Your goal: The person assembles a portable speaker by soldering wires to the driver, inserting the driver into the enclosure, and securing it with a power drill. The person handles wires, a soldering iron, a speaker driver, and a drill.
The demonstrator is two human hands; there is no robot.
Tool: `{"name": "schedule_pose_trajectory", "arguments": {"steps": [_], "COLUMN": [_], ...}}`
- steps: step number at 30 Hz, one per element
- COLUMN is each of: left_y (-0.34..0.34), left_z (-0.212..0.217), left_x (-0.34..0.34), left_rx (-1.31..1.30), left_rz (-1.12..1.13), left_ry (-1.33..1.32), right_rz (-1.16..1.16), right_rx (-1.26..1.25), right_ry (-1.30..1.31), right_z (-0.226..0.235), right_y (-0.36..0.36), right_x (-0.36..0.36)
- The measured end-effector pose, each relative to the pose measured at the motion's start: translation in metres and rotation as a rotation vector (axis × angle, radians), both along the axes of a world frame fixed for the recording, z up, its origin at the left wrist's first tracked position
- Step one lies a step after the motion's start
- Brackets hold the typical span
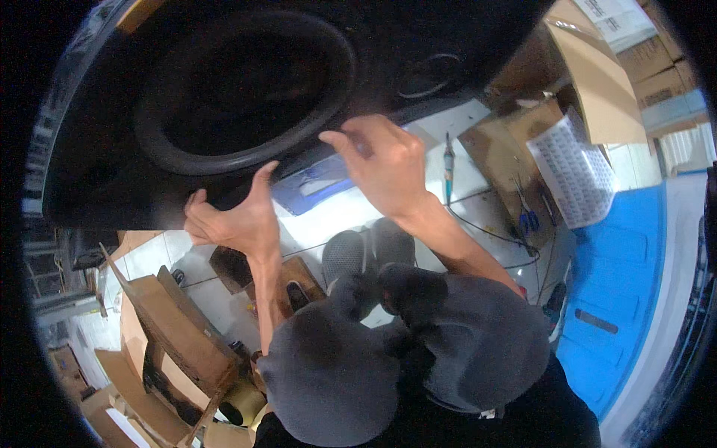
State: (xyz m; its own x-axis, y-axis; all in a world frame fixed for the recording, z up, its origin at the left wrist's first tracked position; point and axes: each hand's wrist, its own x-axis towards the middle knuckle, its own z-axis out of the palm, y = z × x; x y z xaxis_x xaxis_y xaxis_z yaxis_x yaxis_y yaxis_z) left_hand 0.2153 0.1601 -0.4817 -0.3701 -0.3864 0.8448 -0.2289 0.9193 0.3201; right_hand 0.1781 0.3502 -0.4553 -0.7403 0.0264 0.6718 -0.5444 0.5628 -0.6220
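Cardboard boxes [179,328] at L on wht tile flr [149,257]. Blk spkr cab. [373,82] upper L–ctr. L hand [240,222], R hand [387,166] at its lower edge, fingers curled, thumbs out; grip unclear. Then soldering iron [448,175], blue-handled scissors [528,218], blue plastic panel [616,299].

- White tiled floor [317,233], brightly lit in the middle
- Open cardboard boxes [179,325], lower left
- Stacked cartons [648,61], upper right
- Blue panel [616,291], right
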Motion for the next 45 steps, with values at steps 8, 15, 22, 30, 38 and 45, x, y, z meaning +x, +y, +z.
{"name": "schedule_pose_trajectory", "arguments": {"steps": [8, 15, 22, 30, 38, 45], "left_y": [-0.005, -0.02, -0.018, -0.01, -0.002, 0.003], "left_z": [-0.005, -0.018, -0.015, -0.011, -0.001, -0.009], "left_x": [-0.002, -0.012, -0.014, -0.006, 0.001, 0.0], "left_rx": [-0.113, -0.042, 0.057, -0.036, 0.035, 0.148], "left_rz": [0.184, 0.17, 0.113, 0.002, -0.123, -0.153], "left_ry": [-0.052, -0.077, -0.048, 0.107, 0.201, 0.171], "right_rz": [-0.131, -0.539, -0.666, -0.038, 0.777, 1.533], "right_rx": [-0.136, -0.241, 0.037, -0.068, 0.538, 1.468], "right_ry": [-0.372, -0.834, -0.759, -1.043, -0.791, -0.32], "right_z": [-0.043, -0.073, -0.089, -0.15, -0.029, -0.047], "right_y": [0.064, 0.136, 0.212, 0.235, 0.057, -0.04], "right_x": [0.067, 0.17, 0.256, 0.207, 0.042, 0.04]}}
